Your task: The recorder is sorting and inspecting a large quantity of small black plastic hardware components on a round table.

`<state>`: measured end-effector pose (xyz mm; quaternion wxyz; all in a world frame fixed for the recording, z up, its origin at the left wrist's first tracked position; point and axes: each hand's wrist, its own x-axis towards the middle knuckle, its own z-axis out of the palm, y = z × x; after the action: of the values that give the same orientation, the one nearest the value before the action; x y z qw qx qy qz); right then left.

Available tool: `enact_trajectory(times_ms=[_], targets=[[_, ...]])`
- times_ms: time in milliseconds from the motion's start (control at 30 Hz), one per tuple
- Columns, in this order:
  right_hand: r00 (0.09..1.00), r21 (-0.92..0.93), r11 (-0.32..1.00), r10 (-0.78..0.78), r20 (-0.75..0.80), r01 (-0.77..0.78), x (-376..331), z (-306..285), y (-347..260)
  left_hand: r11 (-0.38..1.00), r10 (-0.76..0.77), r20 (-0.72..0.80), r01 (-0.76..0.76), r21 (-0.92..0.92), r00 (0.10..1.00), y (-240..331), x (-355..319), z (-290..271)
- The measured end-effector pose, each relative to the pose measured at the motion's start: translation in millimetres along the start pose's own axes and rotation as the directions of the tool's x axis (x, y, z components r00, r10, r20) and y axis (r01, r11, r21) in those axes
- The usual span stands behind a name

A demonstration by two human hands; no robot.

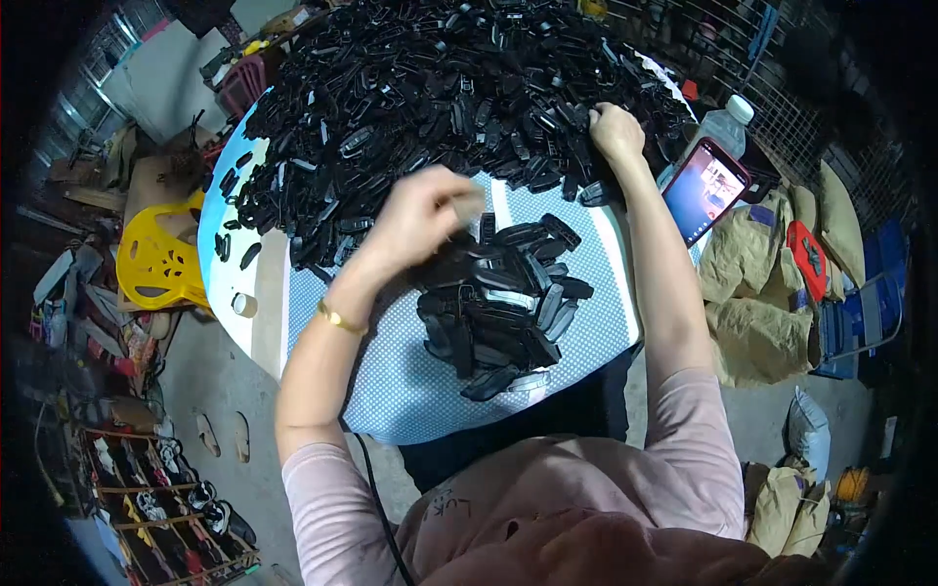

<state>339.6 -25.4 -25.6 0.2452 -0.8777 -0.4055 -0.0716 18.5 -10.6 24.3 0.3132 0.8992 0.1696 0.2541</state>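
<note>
Two hands work glossy black plastic clips: left hand [422, 217] blurred, grip unclear; right hand [616, 132] clutching the heap [440, 88].

left hand [425, 220] motion-blurred, its grasp perhaps hidden

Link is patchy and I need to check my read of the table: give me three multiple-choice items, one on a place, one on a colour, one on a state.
1. Where does the right hand rest?
A. on the big heap of black plastic parts
B. on the phone
C. on the yellow chair

2. What colour is the chair left of the table?
A. blue
B. yellow
C. white

3. How is the phone?
A. screen lit
B. screen dark
C. face down

Answers: 1 A, the hand lies at the heap's near edge. 2 B, the chair is plainly yellow. 3 A, its screen glows beside the bottle.
</note>
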Motion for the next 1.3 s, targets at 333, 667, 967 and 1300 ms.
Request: enact_trajectory(times_ms=[333, 667, 967, 1300], targets=[[0.933, 0.086, 0.97, -0.193, -0.304, 0.229, -7, 5, -7, 0.737, -0.005, -0.271, 0.187, 0.65, 0.962, -53, 34, 28], [0.48, 0.344, 0.397, -0.854, -0.202, 0.851, -83, -3, -98, 0.815, 0.179, -0.262, 0.007, 0.58, 0.949, -68, 29, 30], [0.443, 0.233, 0.386, -0.844, -0.302, 0.893, -90, 33, -107, 0.96, 0.021, -0.417, 0.098, 0.262, 0.909, -74, 18, 36], [0.904, 0.896, 0.393, -0.426, -0.023, 0.208, -89, 4, -104, 0.585, -0.487, -0.064, 0.27, -0.765, 0.871, -39, 8, 16]])
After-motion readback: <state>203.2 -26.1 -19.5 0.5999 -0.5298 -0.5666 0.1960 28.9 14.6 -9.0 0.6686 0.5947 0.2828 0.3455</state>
